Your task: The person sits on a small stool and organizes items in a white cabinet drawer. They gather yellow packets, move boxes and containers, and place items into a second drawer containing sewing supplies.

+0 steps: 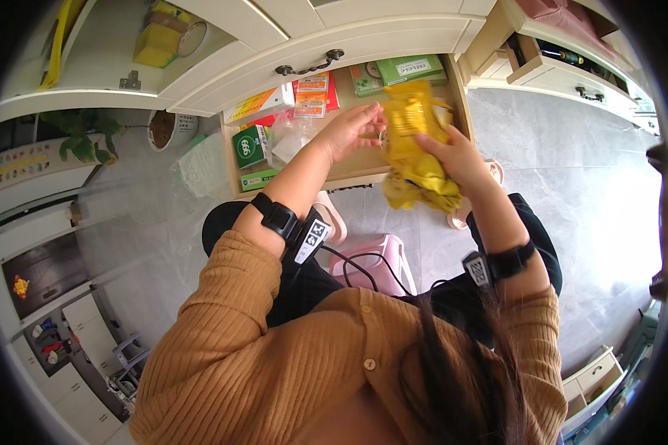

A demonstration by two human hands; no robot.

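Observation:
My right hand point(451, 158) grips a crumpled yellow plastic packet point(412, 133), thumb on top, over the right part of an open drawer point(362, 161). Just left of the packet is my left hand point(356, 130), fingers apart; whether its fingertips touch the packet or something behind it cannot be told. Inside the drawer lie green boxes point(412, 68) at the back right, orange and white packets point(312, 97) at the back, and a white and orange box point(261, 103). A clear plastic bag point(289, 136) rests beside a dark green box point(250, 146) on the left, with a light green box point(259, 179) near the front.
The cabinet front with a dark metal handle point(310, 62) overhangs the drawer's back. At the right, another drawer point(573, 72) stands open with tools in it. A potted plant point(170, 130) is at left on the floor. A pink plastic stool point(376, 264) sits between my legs.

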